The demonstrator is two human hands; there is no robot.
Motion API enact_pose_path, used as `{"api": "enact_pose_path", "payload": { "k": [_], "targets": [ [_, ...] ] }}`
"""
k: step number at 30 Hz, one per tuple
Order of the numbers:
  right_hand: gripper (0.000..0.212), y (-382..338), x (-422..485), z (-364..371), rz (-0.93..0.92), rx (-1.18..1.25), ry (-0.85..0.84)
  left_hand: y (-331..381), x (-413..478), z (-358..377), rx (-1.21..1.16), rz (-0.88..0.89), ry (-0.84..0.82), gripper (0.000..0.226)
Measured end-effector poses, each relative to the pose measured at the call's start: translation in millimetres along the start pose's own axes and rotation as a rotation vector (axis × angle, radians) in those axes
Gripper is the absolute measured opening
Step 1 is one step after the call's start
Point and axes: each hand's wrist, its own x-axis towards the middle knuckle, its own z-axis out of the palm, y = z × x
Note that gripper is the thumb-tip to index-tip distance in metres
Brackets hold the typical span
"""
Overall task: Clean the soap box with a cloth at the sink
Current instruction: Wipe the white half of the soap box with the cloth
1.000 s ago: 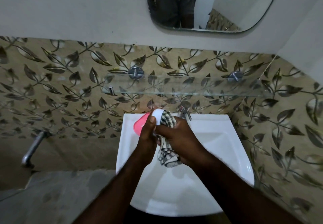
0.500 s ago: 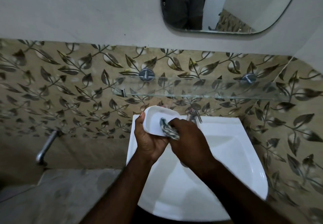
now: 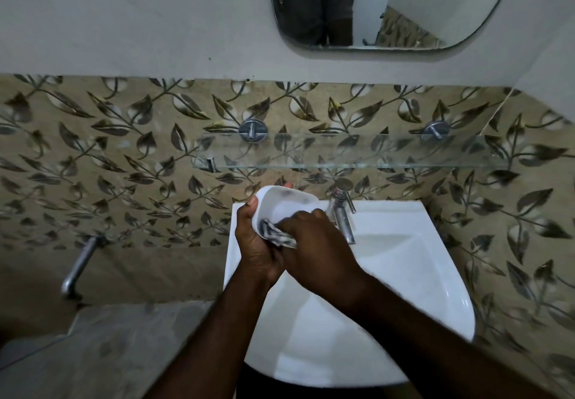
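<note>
Left arm: comes up from the bottom edge, forearm angled toward the back of the sink; the left hand [image 3: 259, 252] is raised over the basin's back left corner, palm turned toward the right.
Right arm: crosses in from the lower right, and the right hand [image 3: 320, 249] lies against the left, knuckles up.
Soap box: a white soap box [image 3: 284, 204] shell, held above the back left of the sink just left of the tap, tilted so its open hollow faces the camera.
Cloth: a checked cloth [image 3: 275, 233], bunched at the box's lower edge between the two hands.
Sink: a white corner sink [image 3: 404, 261] fixed against the wall.
Tap: a chrome pillar tap [image 3: 342, 216] stands on the sink's back rim, just right of the hands.
Shelf: a glass shelf [image 3: 357, 152] on two round metal brackets runs above the tap.
Wall: leaf-patterned tiles [image 3: 124, 149] below, plain grey plaster above.
Mirror: a rounded mirror [image 3: 404, 3] showing a person's dark-clad torso.
Left side: a metal wall spout [image 3: 77, 266] sticks out above a grey stone surface [image 3: 118, 349].
Left fingers: wrapped round the box, thumb on the near left edge and a fingertip showing over the far rim.
Right fingers: curled round the cloth, pressing it into the box's hollow.
</note>
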Motion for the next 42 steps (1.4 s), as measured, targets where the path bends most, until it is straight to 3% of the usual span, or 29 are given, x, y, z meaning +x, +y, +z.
{"api": "enact_pose_path", "payload": {
  "k": [2, 4, 6, 9, 12, 14, 16, 20, 22, 25, 27, 31, 33, 34, 36, 38, 39, 42],
  "targets": [
    [0.034, -15.4, 5.5, -3.0, -0.015, 0.111, 0.019, 1.9, -0.5, -1.0, 0.014, 0.000, -0.028, 0.060],
    [0.034, -17.5, 2.8, -2.1, -0.073, 0.100, 0.021, 6.9, -1.5, 0.8, 0.013, -0.007, -0.067, 0.050],
    [0.024, -2.5, -2.7, 1.3, -0.113, -0.032, 0.017, 10.2, 1.3, 0.1, 0.026, -0.013, -0.060, 0.054],
    [0.017, 19.7, -4.0, 4.6, -0.028, -0.213, -0.020, 5.3, 4.2, -3.8, 0.046, -0.021, -0.013, 0.050],
    [0.013, 4.9, 5.4, 1.7, 0.033, 0.021, -0.034, -1.2, 4.0, -2.2, 0.082, -0.042, -0.009, 0.046],
    [0.025, -11.3, 5.6, 3.7, 0.003, 0.120, 0.036, 1.0, 2.7, -1.0, 0.081, -0.067, -0.023, 0.039],
    [0.031, -12.3, -0.3, 7.2, -0.021, 0.124, 0.052, 4.8, 4.1, -0.5, 0.073, -0.064, -0.049, 0.048],
    [0.018, 20.2, -5.4, 7.2, 0.000, -0.179, 0.010, 4.0, 6.9, 1.7, 0.081, -0.033, -0.028, 0.058],
    [0.015, 23.4, -5.5, 2.2, 0.045, -0.208, -0.008, -1.1, 5.6, 3.1, 0.090, -0.022, -0.036, 0.064],
    [0.021, -1.4, -1.4, -9.4, 0.046, 0.200, 0.016, -3.6, 1.0, 8.1, 0.083, -0.007, -0.088, 0.051],
    [0.024, -11.5, -0.8, -8.6, -0.031, 0.308, 0.094, 1.2, -0.6, 12.5, 0.062, 0.005, -0.156, 0.047],
    [0.018, 6.6, -8.8, -1.2, -0.062, -0.080, 0.107, 6.4, 4.9, 16.2, 0.055, 0.017, -0.116, 0.087],
    [0.016, 20.5, -9.2, -0.7, 0.026, -0.244, 0.059, 4.3, 5.4, 15.9, 0.075, 0.025, -0.080, 0.090],
    [0.013, 21.8, -8.3, -2.6, 0.053, -0.209, 0.042, 3.5, 3.8, 16.4, 0.092, 0.015, -0.081, 0.086],
    [0.007, 6.9, -3.6, -11.7, 0.104, 0.141, 0.019, 2.5, 1.1, 14.8, 0.123, 0.012, -0.066, 0.062],
    [0.014, -14.4, 2.7, -17.1, 0.104, 0.405, 0.071, 3.6, -3.0, 16.4, 0.126, 0.002, -0.063, 0.036],
    [0.015, -21.7, 5.6, -16.7, 0.098, 0.437, 0.103, 4.2, -2.8, 17.0, 0.110, 0.006, -0.066, 0.032],
    [0.010, -22.9, 3.9, -6.6, 0.007, 0.343, 0.103, 8.2, 1.2, 16.2, 0.052, -0.027, -0.084, 0.051]
  ]
}}
